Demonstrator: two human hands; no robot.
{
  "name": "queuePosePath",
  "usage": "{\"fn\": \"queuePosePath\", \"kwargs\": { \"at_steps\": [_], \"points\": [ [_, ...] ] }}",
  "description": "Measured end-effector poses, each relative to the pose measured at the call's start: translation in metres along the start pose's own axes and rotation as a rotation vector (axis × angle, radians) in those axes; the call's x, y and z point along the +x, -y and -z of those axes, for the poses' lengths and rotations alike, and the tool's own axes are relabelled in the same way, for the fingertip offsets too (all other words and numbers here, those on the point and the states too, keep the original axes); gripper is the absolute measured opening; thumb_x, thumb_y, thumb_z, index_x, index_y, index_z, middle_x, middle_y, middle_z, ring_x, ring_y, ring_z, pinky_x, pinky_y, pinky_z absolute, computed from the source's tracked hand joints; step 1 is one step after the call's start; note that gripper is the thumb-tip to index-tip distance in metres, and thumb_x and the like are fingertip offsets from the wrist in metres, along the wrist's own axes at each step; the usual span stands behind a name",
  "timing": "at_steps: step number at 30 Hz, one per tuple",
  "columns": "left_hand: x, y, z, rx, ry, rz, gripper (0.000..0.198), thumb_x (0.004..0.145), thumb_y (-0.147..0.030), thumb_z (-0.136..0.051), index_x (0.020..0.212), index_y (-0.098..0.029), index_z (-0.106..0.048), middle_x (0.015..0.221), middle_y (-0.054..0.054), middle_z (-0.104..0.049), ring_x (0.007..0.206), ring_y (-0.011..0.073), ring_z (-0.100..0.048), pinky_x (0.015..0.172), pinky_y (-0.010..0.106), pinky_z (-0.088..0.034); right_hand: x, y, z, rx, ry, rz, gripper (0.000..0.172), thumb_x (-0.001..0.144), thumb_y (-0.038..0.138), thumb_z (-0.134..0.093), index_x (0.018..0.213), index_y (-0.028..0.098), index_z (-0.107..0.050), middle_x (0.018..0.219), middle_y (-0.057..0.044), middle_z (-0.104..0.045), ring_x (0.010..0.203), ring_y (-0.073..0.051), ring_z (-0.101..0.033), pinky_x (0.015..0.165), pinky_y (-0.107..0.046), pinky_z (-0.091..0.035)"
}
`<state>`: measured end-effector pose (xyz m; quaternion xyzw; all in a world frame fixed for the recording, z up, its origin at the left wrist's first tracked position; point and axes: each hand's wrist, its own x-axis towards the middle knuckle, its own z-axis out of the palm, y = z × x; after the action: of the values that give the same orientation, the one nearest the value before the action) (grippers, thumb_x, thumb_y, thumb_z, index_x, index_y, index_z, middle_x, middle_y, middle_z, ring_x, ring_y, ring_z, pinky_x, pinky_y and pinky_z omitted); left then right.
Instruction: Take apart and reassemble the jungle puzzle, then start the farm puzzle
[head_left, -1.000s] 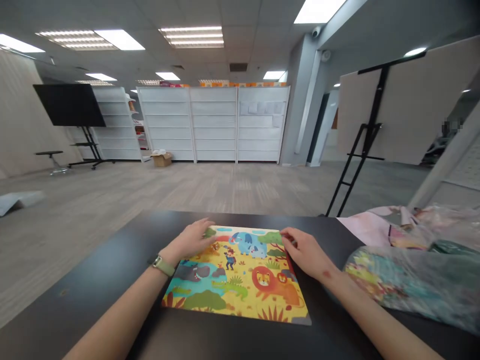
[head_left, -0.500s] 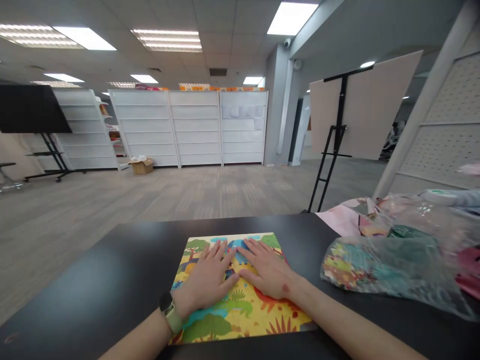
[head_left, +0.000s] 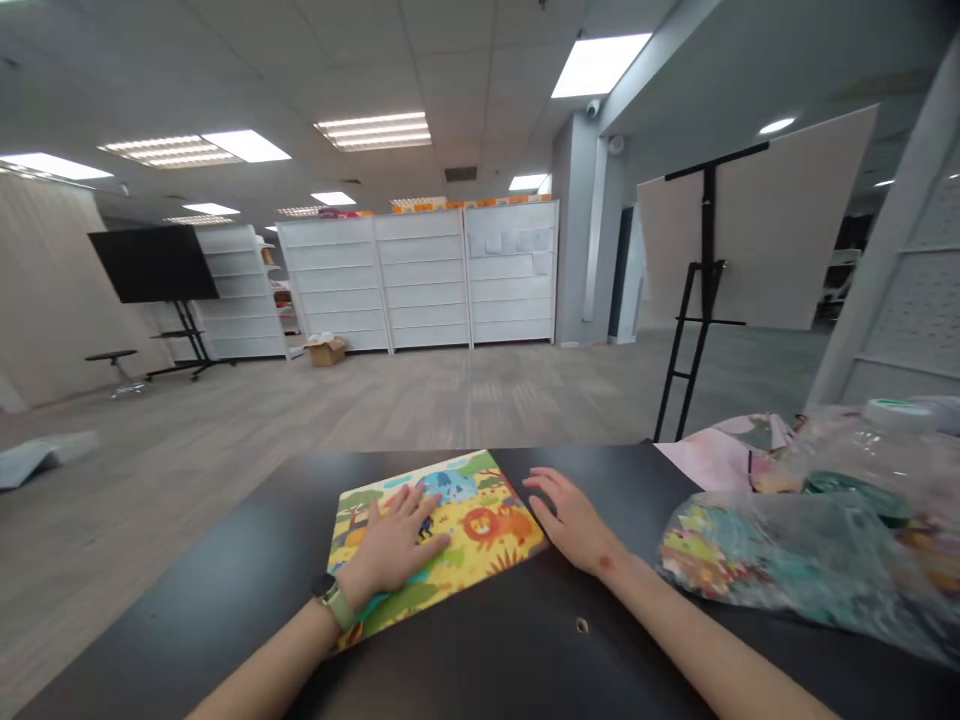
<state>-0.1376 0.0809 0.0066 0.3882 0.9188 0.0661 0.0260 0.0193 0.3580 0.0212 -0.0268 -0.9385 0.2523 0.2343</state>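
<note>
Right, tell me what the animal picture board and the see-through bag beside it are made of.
The animal picture board looks like stiff card or thin wood with a printed, slightly shiny face: it lies flat with straight edges, but the look can't settle which. The see-through bag looks like thin clear plastic: it crinkles, throws glossy highlights and lets colours show through.

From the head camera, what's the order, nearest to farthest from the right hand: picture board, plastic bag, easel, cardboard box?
1. Picture board, just left
2. Plastic bag, right
3. Easel, straight ahead
4. Cardboard box, far back left
</note>
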Motion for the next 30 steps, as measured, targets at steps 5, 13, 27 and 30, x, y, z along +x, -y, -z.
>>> {"fn": "queuePosePath", "kwargs": {
  "at_steps": [5,13,27,30],
  "points": [
    [-0.015,0.062,0.011,0.044,-0.1,0.54,0.076,0.097,-0.07,-0.024,0.156,-0.024,-0.04,0.167,0.022,-0.024,0.149,0.0571,-0.019,0.098,0.09,-0.014,0.001,-0.01,-0.007,0.038,0.033,0.015,0.027,0.096,0.023,-0.046,0.112,0.017,-0.067,0.125,-0.012,-0.065,0.111,-0.024,-0.066,0.101,-0.04,-0.051],
    [-0.02,0.087,0.018,0.001,-0.281,0.762,0.061,0.1,-0.059,-0.033,0.133,-0.017,-0.062,0.148,0.027,-0.051,0.139,0.0556,-0.039,0.1,0.085,-0.022,-0.005,-0.006,-0.006,0.058,0.036,0.037,0.024,0.092,0.016,-0.048,0.101,0.018,-0.07,0.108,-0.008,-0.068,0.099,-0.022,-0.067,0.092,-0.034,-0.052],
    [-0.131,0.042,-0.005,-0.267,-0.499,0.071,0.03,0.097,-0.032,-0.042,0.111,-0.022,-0.066,0.118,0.01,-0.07,0.116,0.0287,-0.064,0.1,0.047,-0.053,-0.129,0.07,0.026,0.189,-0.19,0.058,0.034,0.101,0.027,-0.036,0.108,0.023,-0.068,0.11,-0.01,-0.069,0.101,-0.024,-0.067,0.092,-0.038,-0.056],
    [-0.145,0.029,-0.005,-0.266,-0.488,-0.039,0.024,0.093,-0.031,-0.049,0.107,-0.024,-0.067,0.12,0.01,-0.069,0.118,0.0294,-0.062,0.104,0.048,-0.05,-0.213,0.062,0.007,0.196,-0.377,-0.239,0.025,0.099,0.042,-0.048,0.111,0.04,-0.07,0.105,-0.008,-0.071,0.101,-0.03,-0.069,0.075,-0.043,-0.062]
  ]
}}
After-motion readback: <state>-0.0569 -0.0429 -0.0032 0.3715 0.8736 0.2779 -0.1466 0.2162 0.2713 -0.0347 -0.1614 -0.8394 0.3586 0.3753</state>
